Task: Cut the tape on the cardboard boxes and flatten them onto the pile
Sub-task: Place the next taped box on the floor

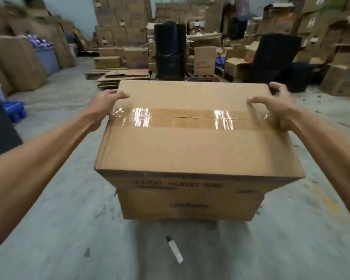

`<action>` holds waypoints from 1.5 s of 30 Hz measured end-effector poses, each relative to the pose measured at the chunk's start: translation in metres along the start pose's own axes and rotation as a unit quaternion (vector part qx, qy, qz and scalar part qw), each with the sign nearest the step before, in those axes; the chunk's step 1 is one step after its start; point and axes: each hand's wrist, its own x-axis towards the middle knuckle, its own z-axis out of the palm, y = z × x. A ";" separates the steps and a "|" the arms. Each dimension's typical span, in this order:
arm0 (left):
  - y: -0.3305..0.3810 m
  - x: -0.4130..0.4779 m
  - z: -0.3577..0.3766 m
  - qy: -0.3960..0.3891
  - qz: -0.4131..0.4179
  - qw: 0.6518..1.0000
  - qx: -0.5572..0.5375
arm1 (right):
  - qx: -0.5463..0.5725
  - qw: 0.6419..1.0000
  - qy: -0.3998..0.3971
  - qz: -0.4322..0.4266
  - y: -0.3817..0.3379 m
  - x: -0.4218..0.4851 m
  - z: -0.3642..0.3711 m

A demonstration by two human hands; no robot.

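Knife (174, 249) nearest, lying loose on the concrete floor (69, 229), white body with a dark tip, angled, just in front of the box stack and touched by neither hand.

Top box (198, 142) sits on a lower box (190, 205), overhanging it toward the camera. Print on the top box's front face reads upside down. Lower box has a faint printed word, too blurred to read.

Clear tape (190, 118) runs left to right across the top box's lid along the flap seam, glare patches at both ends. Thin dark line shows along the seam at mid-span; cannot tell if that part of the tape is cut.

Left hand (106, 103) on the left upper edge, thumb lying on the lid, fingers wrapped down the side and out of sight. Right hand (279, 107) on the right upper edge by the tape end, thumb and fingers curled over the rim. Both hands grip the top box, arms stretched out.

Beyond the box: pile (123, 77) of flattened cardboard on the floor, well apart from the stack. Right of it a black wrapped bundle (169, 51) standing upright on a pallet (202, 77). Blue crate (16, 110) at far left. Stacked cartons (121, 21) along the back wall and both sides.
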 end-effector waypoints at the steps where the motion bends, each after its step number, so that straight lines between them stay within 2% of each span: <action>1: -0.010 0.003 -0.011 0.016 -0.017 1.000 -0.015 | -0.026 0.999 -0.017 0.009 -0.008 -0.001 0.013; 5: -0.035 0.002 -0.040 0.032 -0.089 0.995 -0.032 | -0.069 0.996 -0.056 0.016 -0.030 -0.005 0.067; 15: -0.073 0.024 -0.045 0.029 -0.111 0.993 -0.035 | -0.092 0.993 -0.076 0.000 0.005 0.040 0.136; 19: -0.107 0.058 -0.025 0.006 -0.156 0.988 -0.018 | -0.100 0.991 -0.084 0.003 0.035 0.061 0.160; 22: -0.155 0.080 -0.011 0.025 -0.180 0.981 0.067 | -0.168 0.981 -0.086 -0.036 0.060 0.069 0.184; 25: -0.181 0.098 -0.002 0.072 -0.153 0.972 0.162 | -0.266 0.957 -0.046 -0.104 0.063 0.079 0.207; 31: -0.194 0.110 0.025 0.099 -0.114 0.937 0.316 | -0.355 0.927 -0.045 -0.110 0.076 0.091 0.224; 36: -0.211 0.099 0.025 0.114 -0.130 0.926 0.335 | -0.446 0.883 -0.019 -0.147 0.070 0.062 0.248; 40: -0.212 0.097 0.023 0.133 -0.130 0.926 0.330 | -0.477 0.859 -0.063 -0.171 0.071 0.008 0.259; 45: -0.205 0.098 0.026 0.153 -0.141 0.926 0.315 | -0.446 0.862 -0.076 -0.228 0.094 -0.098 0.270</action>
